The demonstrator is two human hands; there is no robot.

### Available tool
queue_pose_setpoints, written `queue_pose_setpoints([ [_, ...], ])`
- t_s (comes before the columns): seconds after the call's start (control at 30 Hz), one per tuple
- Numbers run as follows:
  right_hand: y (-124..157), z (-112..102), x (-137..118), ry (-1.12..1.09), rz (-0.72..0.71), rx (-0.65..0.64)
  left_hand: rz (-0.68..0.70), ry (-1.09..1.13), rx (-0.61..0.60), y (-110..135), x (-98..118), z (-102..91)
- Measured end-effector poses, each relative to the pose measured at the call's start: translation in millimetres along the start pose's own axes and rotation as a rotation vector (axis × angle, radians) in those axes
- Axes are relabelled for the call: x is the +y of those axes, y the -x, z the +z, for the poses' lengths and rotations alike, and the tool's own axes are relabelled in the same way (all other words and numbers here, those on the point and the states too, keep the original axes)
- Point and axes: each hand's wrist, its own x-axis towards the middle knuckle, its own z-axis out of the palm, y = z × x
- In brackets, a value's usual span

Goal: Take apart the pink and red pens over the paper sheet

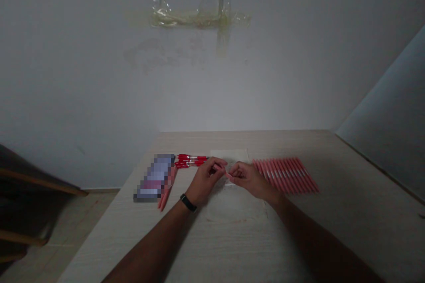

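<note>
Over the middle of the table, my left hand [208,177] and my right hand [247,179] meet with pinched fingertips. Between them is a slim pink pen [218,167]; whether it is whole or in two parts cannot be made out. A black band circles my left wrist. Just right of my right hand, several pink pens [287,174] with silvery middles lie side by side in a slanted row. Left of my left hand is a small group of red pen-like pieces [191,161] with shiny sections, partly hidden by that hand.
A pixelated flat object [154,179], phone-like in shape, lies at the table's left, with a few pink sticks [165,199] beside it. Under my hands is a pale, sheet-like patch [232,154]. A wall [282,75] with tape rises behind the table [212,247].
</note>
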Motion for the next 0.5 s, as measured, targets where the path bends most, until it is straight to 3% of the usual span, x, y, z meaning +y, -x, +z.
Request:
queue_pose_setpoints([
  [0.2,-0.1,-12.3,-1.6,0.067,-0.030,0.072,-0.003,-0.138,0.004,0.1,2.7,-3.1],
  [0.5,3.0,-21.7,-10.1,0.323,-0.079,0.103,0.093,-0.427,-0.121,2.2,-1.9,-2.1],
])
